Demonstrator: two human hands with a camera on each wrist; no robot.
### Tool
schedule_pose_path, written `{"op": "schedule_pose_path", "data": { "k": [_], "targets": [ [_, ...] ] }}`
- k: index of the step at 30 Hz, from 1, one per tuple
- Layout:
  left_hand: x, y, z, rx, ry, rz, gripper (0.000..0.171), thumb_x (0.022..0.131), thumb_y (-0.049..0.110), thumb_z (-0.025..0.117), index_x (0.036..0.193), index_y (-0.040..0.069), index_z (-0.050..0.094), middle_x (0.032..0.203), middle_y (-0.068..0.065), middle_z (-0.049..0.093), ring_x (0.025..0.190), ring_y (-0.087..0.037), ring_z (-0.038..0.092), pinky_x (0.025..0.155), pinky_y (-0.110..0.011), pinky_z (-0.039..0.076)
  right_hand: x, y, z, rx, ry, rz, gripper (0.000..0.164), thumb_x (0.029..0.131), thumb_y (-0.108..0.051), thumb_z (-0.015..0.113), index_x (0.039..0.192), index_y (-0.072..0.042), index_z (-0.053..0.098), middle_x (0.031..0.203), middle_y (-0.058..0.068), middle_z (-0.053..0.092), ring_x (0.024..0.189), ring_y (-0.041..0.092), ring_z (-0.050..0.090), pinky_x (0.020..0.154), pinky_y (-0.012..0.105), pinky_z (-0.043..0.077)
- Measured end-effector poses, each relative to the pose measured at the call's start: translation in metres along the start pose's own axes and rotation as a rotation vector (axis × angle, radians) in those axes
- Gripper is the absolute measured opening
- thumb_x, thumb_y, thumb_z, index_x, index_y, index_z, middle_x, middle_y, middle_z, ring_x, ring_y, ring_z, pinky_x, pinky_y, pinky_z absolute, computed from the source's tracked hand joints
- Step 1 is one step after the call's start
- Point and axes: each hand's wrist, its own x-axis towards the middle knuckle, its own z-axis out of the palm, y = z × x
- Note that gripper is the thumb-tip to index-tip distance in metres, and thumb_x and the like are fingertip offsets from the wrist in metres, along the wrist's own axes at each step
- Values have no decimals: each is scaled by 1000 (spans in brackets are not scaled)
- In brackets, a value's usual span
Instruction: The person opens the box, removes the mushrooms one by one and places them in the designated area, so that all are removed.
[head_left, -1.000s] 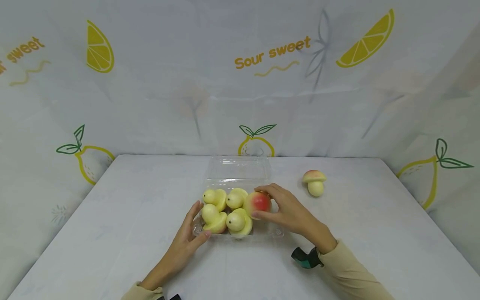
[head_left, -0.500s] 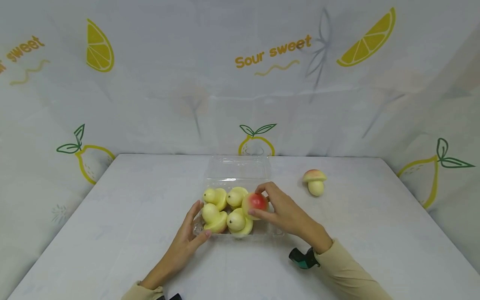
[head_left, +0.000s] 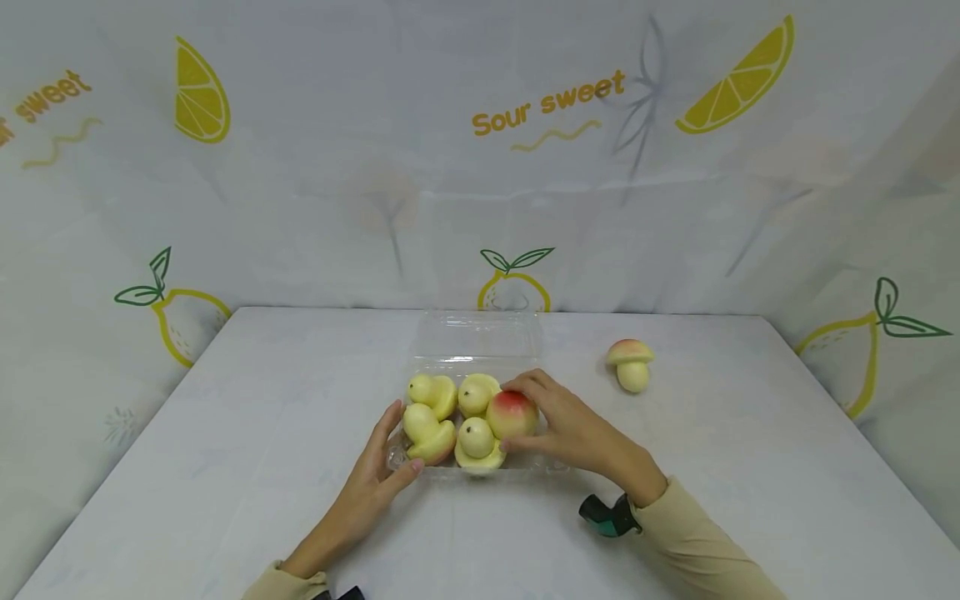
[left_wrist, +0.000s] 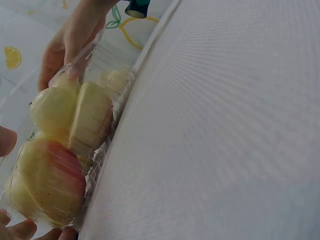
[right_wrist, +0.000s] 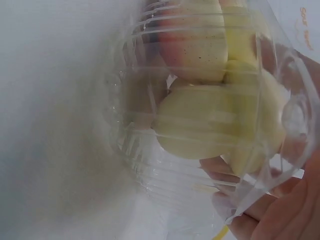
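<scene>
A clear plastic clamshell box [head_left: 525, 461] lies on the table with its lid [head_left: 477, 335] folded back. Several pale yellow mushroom-shaped pieces sit in it, such as this mushroom-shaped piece [head_left: 430, 436] at the front left, most with stems upward. My left hand [head_left: 370, 472] holds the box's left end, thumb by the front corner and fingers along the side. My right hand [head_left: 572, 423] holds another mushroom-shaped piece [head_left: 513, 413], red cap up, between thumb and fingers at the box's right part. In the right wrist view, its pale stem [right_wrist: 192, 122] shows through the clear wall.
One more mushroom-shaped piece [head_left: 631, 365] lies apart on the white table [head_left: 712, 433], to the right behind my right hand. A white curtain [head_left: 337, 167] printed with lemons hangs behind the table. A black wrist camera [head_left: 606, 516] sits below my right wrist.
My right hand has brought the red-capped mushroom-shaped piece slightly left, then lower into the box, tipping its red top away. The pieces beside it have shifted slightly. My left hand has stayed in place.
</scene>
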Motion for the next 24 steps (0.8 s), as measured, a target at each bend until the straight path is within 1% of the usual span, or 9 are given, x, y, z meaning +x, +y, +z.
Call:
{"op": "schedule_pose_path", "data": {
  "k": [2,5,11,17,24],
  "targets": [
    [0,0,0,-4,-2,-1,81,100,20,58,159,7,4,166,-20,5,151,-49,8,114,-65,29,0,0,-1,-9,-21,-14,66,78,-28,85,134,-9,56,132,5,53,119,20,58,102,42,51],
    [0,1,1,-6,-4,-4,81,100,20,58,159,7,4,166,-20,5,151,-49,8,114,-64,29,0,1,-2,-25,-36,-26,66,77,-20,86,135,-8,55,132,8,53,121,24,57,104,44,50],
    [0,0,0,0,-4,-4,81,100,20,58,159,8,5,166,-19,5,150,-49,9,113,-65,30,-1,2,-2,-16,-31,-36,63,78,-18,85,134,-10,56,132,8,58,122,25,58,104,45,50],
    [0,-2,0,14,2,-3,80,100,21,58,160,9,6,167,-19,6,150,-49,10,113,-65,30,-1,3,-2,-1,18,-63,61,78,-16,85,132,-13,57,129,5,59,120,21,59,102,42,51],
    [2,-4,-1,7,-1,-11,82,99,21,59,160,10,4,167,-17,5,151,-48,10,114,-64,30,-3,3,-5,53,100,-39,59,77,-8,83,131,-17,60,125,3,56,114,17,58,97,40,54]
  ]
}}
